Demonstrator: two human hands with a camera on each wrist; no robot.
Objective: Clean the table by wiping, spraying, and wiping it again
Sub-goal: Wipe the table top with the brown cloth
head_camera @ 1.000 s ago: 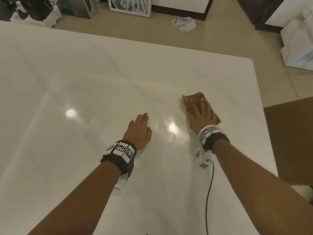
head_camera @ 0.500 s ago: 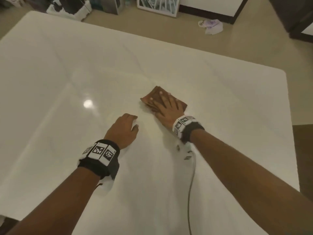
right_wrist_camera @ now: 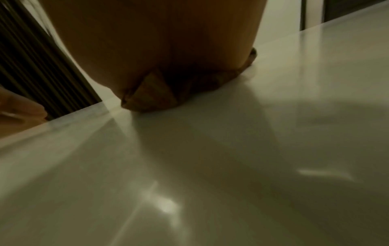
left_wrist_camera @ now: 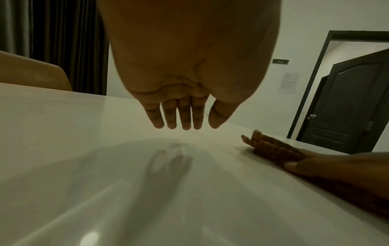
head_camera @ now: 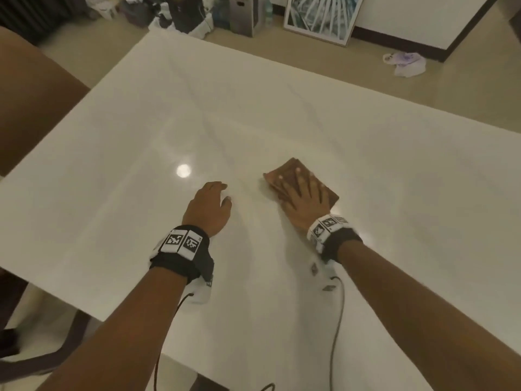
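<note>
A folded brown cloth (head_camera: 284,172) lies flat on the glossy white table (head_camera: 282,114), right of centre. My right hand (head_camera: 301,197) presses down on it with straight, spread fingers (head_camera: 298,179). The left wrist view shows the same cloth (left_wrist_camera: 271,148) under those fingers, and the right wrist view shows its edge (right_wrist_camera: 151,94) bunched beneath my palm. My left hand (head_camera: 210,206) hovers just over the table to the cloth's left, fingers (left_wrist_camera: 179,116) straight and close together, holding nothing. No spray bottle is in view.
A brown chair back (head_camera: 31,103) stands at the table's left edge. On the floor beyond the far edge are bags and clutter (head_camera: 183,12), a framed picture (head_camera: 321,18) and a pale rag (head_camera: 406,63). Wrist cables (head_camera: 338,320) trail over the near table edge.
My right hand has slid the cloth leftward across the table from near its right side toward the middle. The left hand has drifted left with it, staying beside the cloth.
</note>
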